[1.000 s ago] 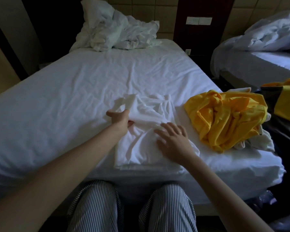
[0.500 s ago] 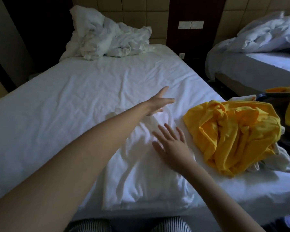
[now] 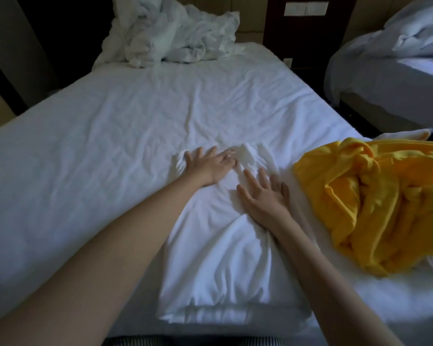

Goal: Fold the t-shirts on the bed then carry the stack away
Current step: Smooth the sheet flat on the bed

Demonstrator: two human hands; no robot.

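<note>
The white shirt (image 3: 218, 245) lies at the near edge of the bed (image 3: 98, 146), partly folded into a long strip, with its far end creased under the hands. The left hand (image 3: 208, 166) lies flat on the far left part of it, fingers straight and spread, gripping nothing. The right hand (image 3: 263, 196) presses flat on its right side, fingers also straight, holding nothing. The cloth looks thin, light and limp. It will probably sag if lifted at one point and slide on the sheet, so it is best taken by two corners or along a folded edge while a palm pins the rest. Just right of it sits a crumpled yellow pile (image 3: 375, 201), apparently more shirts, not yet folded. No basket or box shows, and the clothes lie straight on the bed. Rumpled bedding (image 3: 175, 36) is heaped at the head.
</note>
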